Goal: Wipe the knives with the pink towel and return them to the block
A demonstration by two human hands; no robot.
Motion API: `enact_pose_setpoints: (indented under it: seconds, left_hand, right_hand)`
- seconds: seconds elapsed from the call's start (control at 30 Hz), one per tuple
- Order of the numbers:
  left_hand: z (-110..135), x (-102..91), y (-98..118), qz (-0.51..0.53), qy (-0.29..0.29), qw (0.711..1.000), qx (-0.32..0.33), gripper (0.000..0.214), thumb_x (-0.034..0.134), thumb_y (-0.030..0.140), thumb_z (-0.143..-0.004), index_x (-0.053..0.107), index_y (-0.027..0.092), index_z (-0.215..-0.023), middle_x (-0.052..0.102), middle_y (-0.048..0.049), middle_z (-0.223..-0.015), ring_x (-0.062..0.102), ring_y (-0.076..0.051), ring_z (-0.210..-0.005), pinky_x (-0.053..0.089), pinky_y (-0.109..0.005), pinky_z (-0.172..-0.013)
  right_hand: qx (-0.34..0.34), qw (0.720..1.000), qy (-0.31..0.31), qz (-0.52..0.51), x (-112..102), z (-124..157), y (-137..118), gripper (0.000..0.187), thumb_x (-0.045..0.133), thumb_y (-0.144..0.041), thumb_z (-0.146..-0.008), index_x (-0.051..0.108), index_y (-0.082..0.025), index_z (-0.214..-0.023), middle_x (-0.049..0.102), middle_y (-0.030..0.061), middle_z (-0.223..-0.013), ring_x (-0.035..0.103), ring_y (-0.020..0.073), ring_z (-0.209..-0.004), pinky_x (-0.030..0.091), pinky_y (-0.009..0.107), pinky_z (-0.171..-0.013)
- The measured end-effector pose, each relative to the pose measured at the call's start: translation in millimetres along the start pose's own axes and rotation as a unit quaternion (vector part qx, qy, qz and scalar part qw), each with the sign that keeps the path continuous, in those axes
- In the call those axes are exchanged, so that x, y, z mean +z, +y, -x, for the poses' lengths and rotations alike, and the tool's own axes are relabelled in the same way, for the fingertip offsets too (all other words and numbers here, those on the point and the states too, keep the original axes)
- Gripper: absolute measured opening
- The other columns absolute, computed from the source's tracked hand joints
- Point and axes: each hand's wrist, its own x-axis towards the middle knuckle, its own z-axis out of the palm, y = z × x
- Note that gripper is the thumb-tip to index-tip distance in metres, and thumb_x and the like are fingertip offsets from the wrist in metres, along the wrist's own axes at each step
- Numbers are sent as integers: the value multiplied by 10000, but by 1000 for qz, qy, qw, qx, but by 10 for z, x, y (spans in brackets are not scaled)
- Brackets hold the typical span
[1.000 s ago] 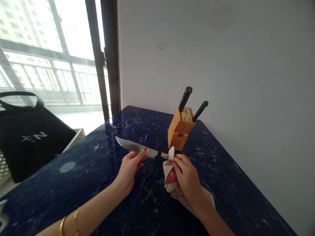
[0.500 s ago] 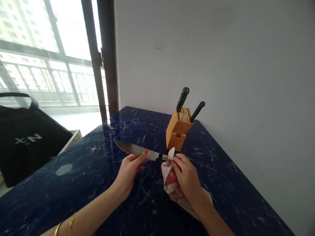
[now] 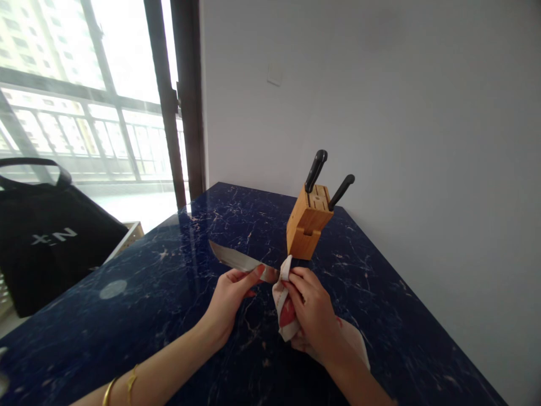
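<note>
A kitchen knife [image 3: 236,259] with a broad steel blade is held above the dark blue table, its tip towards the far left. My left hand [image 3: 234,287] pinches the blade near its handle end between thumb and fingers. My right hand [image 3: 309,293] is closed on a white and red cloth [image 3: 289,310], which wraps around the knife's handle and hides it. The loose part of the cloth hangs below and behind my right wrist. Just beyond my right hand stands a wooden knife block [image 3: 307,225].
Two black-handled knives, one upright [image 3: 316,170] and one leaning right [image 3: 341,192], stick out of the block. The blue marbled table [image 3: 169,287] meets a grey wall [image 3: 380,113] on the right. A black bag [image 3: 46,242] stands left of the table, near a window.
The knife and both hands have shifted slightly right. The cloth has slid along the handle towards the blade and now covers the black collar that showed before.
</note>
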Motion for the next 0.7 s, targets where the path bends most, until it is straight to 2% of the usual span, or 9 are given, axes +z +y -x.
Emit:
enact_pose_setpoints:
  seconds: [0.13,0.27,0.47,0.7]
  left_hand:
    - [36,48,-18,-33,-30,999,27,276,661,377,-659,703,142,-797,701,-70,-781,598,-182,-700,390,-223,-570]
    - [45,63,-10,-28,-34,998,43,253,666,358,-657,704,156,-803,702,-53,-792,591,-170,-672,388,-220,-556]
    - [32,45,19,-28,-20,999,29,230,666,350,-658,707,161,-784,704,-58,-791,605,-174,-707,404,-217,-588]
    - [9,13,37,1,-9,1000,28,241,668,355,-657,693,172,-812,697,-55,-848,603,-177,-783,406,-204,-595]
  right_hand:
    - [11,1000,-4,-3,6,6,-30,180,431,-158,-816,598,-206,-863,578,46,-916,543,167,-858,438,302,-779]
    - [26,999,10,-23,-30,5,-25,185,403,-185,-838,587,-209,-842,580,35,-872,546,154,-813,441,277,-747]
    - [4,1000,5,-12,-14,10,-29,162,434,-206,-826,588,-206,-873,580,50,-905,542,172,-858,436,302,-785]
    - [16,1000,17,-18,-49,7,-24,185,417,-193,-838,590,-216,-899,582,40,-909,544,159,-852,439,286,-771]
